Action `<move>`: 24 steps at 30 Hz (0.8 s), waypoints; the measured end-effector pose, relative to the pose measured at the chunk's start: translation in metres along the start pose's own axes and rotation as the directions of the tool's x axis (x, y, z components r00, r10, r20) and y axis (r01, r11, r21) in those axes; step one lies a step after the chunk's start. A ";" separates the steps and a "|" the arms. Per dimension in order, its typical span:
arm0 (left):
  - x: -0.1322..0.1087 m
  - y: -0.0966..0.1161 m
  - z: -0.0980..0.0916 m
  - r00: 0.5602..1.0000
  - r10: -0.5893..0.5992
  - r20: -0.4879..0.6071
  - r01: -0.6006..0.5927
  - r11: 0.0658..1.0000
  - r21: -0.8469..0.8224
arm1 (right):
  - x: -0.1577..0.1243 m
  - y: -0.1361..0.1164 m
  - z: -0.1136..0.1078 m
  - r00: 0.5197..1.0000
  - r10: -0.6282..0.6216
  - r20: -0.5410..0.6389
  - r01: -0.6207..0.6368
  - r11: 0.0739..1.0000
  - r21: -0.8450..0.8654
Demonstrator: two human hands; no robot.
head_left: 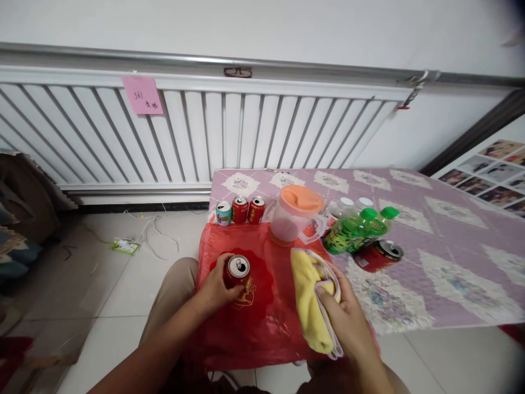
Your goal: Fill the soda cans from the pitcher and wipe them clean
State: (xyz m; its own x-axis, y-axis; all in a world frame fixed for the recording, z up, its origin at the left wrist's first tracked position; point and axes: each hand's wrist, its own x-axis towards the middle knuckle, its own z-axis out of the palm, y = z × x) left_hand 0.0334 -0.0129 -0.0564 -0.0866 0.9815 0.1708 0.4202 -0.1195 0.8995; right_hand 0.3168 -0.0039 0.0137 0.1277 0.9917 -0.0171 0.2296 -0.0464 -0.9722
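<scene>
Legible: "361", handwritten in dark ink on the pink note at the white radiator. Second handwritten line beneath it, lower right; characters not resolved. Upright red cans: yellow characters on the sides, too small to read. Large red can, right: pale label patch and marks, unreadable. Green bottle labels: lettering not resolved. Red sheet: gold printed motif with a heart; any wording unreadable.

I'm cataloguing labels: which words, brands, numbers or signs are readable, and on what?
"361": pink note; handwriting beneath unclear.
Too small or blurred: the can in the left hand, two rear red cans, teal can, rightmost red can, green bottle labels.
Gold print on red sheet: unclear.
</scene>
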 end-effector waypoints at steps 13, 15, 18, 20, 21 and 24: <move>0.003 0.007 -0.006 0.997 0.050 0.064 -0.046 0.997 -0.066 | 0.067 -0.060 0.082 0.591 -0.481 0.647 0.735 0.652 -0.186; 0.004 0.010 -0.007 0.995 0.055 0.083 -0.048 0.996 -0.081 | 0.073 -0.063 0.093 0.516 -0.454 0.726 0.776 0.606 -0.173; 0.004 0.012 -0.008 0.994 0.062 0.094 -0.052 0.993 -0.103 | 0.076 -0.064 0.106 0.438 -0.388 0.811 0.808 0.566 -0.165; 0.005 0.012 -0.008 0.994 0.057 0.096 -0.046 0.993 -0.111 | 0.077 -0.064 0.111 0.430 -0.344 0.835 0.809 0.557 -0.187; 0.005 0.012 -0.008 0.994 0.055 0.095 -0.044 0.993 -0.110 | 0.076 -0.065 0.113 0.439 -0.320 0.839 0.805 0.555 -0.210; 0.005 0.012 -0.007 0.995 0.048 0.087 -0.040 0.994 -0.099 | 0.074 -0.068 0.116 0.470 -0.252 0.846 0.800 0.526 -0.288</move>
State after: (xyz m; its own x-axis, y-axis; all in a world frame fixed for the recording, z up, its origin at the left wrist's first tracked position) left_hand 0.0316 -0.0102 -0.0422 0.0127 0.9838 0.1787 0.3316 -0.1727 0.9275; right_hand 0.1991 0.0869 0.0513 -0.8140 0.5795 0.0396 0.5008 0.7346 -0.4577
